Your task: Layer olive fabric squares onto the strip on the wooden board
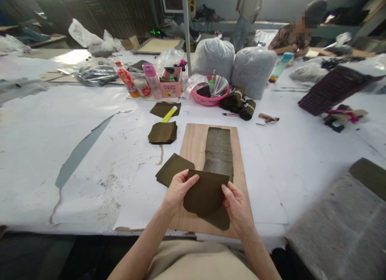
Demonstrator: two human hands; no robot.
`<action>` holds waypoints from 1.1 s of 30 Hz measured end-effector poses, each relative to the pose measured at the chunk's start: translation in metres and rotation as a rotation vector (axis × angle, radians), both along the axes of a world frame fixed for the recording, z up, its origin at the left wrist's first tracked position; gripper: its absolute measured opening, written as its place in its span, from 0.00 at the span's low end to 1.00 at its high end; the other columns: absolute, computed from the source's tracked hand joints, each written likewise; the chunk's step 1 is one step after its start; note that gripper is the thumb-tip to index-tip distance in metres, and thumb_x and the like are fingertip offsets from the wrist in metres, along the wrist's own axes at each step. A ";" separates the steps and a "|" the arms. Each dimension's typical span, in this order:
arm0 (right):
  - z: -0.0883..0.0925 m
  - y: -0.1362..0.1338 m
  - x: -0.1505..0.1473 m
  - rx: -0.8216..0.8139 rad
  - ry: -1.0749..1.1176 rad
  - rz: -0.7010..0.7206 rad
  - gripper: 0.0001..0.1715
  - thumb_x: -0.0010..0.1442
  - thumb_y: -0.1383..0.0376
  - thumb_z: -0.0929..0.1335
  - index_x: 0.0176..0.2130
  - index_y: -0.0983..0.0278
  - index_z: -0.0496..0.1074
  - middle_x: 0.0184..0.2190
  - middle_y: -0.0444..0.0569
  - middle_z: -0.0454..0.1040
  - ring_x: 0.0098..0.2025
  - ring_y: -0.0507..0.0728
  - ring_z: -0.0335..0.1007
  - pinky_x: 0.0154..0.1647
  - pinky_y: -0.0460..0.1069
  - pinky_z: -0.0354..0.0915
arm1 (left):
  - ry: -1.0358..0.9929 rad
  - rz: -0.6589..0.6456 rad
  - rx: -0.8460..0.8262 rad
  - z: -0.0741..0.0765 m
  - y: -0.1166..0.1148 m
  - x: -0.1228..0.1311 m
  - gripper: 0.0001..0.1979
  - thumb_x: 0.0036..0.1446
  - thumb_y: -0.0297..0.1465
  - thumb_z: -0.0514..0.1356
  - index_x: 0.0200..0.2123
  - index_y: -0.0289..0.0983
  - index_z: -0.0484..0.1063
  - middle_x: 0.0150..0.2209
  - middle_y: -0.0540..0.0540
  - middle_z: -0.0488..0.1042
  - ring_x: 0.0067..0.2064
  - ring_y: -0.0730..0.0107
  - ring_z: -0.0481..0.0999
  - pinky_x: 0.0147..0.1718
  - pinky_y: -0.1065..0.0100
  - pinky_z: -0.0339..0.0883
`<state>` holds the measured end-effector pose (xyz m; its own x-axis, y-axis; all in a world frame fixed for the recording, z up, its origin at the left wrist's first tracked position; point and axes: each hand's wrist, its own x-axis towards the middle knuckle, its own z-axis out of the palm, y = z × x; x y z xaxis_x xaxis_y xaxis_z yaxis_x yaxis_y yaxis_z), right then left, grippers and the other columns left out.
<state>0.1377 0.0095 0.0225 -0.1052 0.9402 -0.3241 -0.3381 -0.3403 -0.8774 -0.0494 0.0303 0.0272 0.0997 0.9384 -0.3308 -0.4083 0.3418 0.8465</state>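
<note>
Holds a dark olive fabric panel [206, 193] spread above the near part of a plywood board [196, 141], pinched between thumb and fingers near its upper left corner by the left hand [177, 189] and at its right edge by the right hand [239, 203], presumably to hold it flat. Includes a panel stack [173, 167] overlapping the board's left edge, likely for easy reach, and a textured olive strip [219, 147] beyond. Possibly shows a second layer beneath; too overlapped to tell.

A plain beige garment [199, 262] covers the front of the body, creased in soft folds. Both forearms [141, 238] are bare and slim, narrowing toward the wrists; the left grip [177, 189] and right grip [237, 205] are bare, slender-fingered hands.
</note>
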 end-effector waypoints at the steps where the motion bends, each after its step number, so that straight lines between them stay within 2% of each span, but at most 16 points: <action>1: 0.000 0.000 -0.001 -0.006 -0.001 -0.016 0.18 0.58 0.52 0.71 0.45 0.59 0.76 0.36 0.46 0.79 0.38 0.56 0.72 0.39 0.49 0.68 | -0.012 0.018 -0.023 0.003 -0.001 0.003 0.19 0.48 0.41 0.71 0.34 0.32 0.73 0.31 0.46 0.78 0.30 0.72 0.76 0.30 0.75 0.70; 4: -0.001 0.003 -0.004 -0.002 -0.059 -0.112 0.15 0.57 0.51 0.72 0.38 0.59 0.74 0.35 0.44 0.78 0.38 0.56 0.72 0.40 0.49 0.68 | 0.010 0.077 -0.021 0.008 -0.003 0.010 0.18 0.46 0.39 0.72 0.29 0.32 0.72 0.27 0.49 0.77 0.27 0.76 0.73 0.26 0.77 0.67; 8: 0.006 0.009 -0.006 0.054 -0.245 -0.150 0.19 0.57 0.49 0.70 0.33 0.61 0.72 0.30 0.44 0.76 0.34 0.55 0.69 0.37 0.48 0.66 | 0.072 0.124 0.044 0.008 -0.004 0.010 0.18 0.47 0.39 0.71 0.25 0.32 0.69 0.24 0.52 0.73 0.25 0.80 0.69 0.25 0.79 0.63; 11: 0.014 0.011 -0.007 0.110 -0.430 -0.151 0.21 0.57 0.47 0.69 0.31 0.62 0.71 0.27 0.43 0.73 0.31 0.53 0.66 0.33 0.46 0.63 | 0.086 0.144 0.046 0.004 -0.005 0.009 0.17 0.48 0.39 0.71 0.26 0.32 0.70 0.25 0.52 0.73 0.25 0.80 0.68 0.25 0.79 0.63; 14: 0.017 0.009 -0.007 0.130 -0.501 -0.143 0.21 0.58 0.47 0.68 0.30 0.63 0.70 0.27 0.43 0.71 0.30 0.52 0.64 0.31 0.46 0.61 | 0.091 0.151 0.041 0.000 -0.005 0.008 0.16 0.49 0.38 0.70 0.28 0.32 0.71 0.27 0.50 0.75 0.27 0.78 0.70 0.27 0.78 0.65; 19: 0.010 0.007 -0.007 0.116 -0.457 -0.166 0.20 0.58 0.48 0.69 0.31 0.62 0.69 0.27 0.43 0.71 0.31 0.53 0.65 0.32 0.46 0.62 | 0.089 0.153 0.032 -0.005 -0.005 0.007 0.16 0.49 0.38 0.70 0.29 0.32 0.72 0.28 0.49 0.76 0.28 0.77 0.72 0.28 0.78 0.67; 26: -0.009 0.011 -0.012 0.035 -0.128 -0.231 0.20 0.53 0.50 0.73 0.37 0.60 0.69 0.32 0.43 0.74 0.33 0.54 0.69 0.36 0.48 0.65 | 0.090 0.138 0.010 -0.008 -0.007 0.009 0.15 0.50 0.38 0.70 0.31 0.32 0.73 0.30 0.48 0.77 0.29 0.77 0.73 0.30 0.77 0.68; 33: -0.012 0.010 -0.012 0.050 -0.199 -0.259 0.18 0.55 0.49 0.71 0.32 0.61 0.69 0.28 0.41 0.70 0.32 0.52 0.65 0.34 0.46 0.62 | 0.090 0.128 0.011 -0.010 -0.009 0.011 0.16 0.49 0.39 0.70 0.31 0.32 0.74 0.30 0.49 0.77 0.29 0.77 0.72 0.30 0.78 0.67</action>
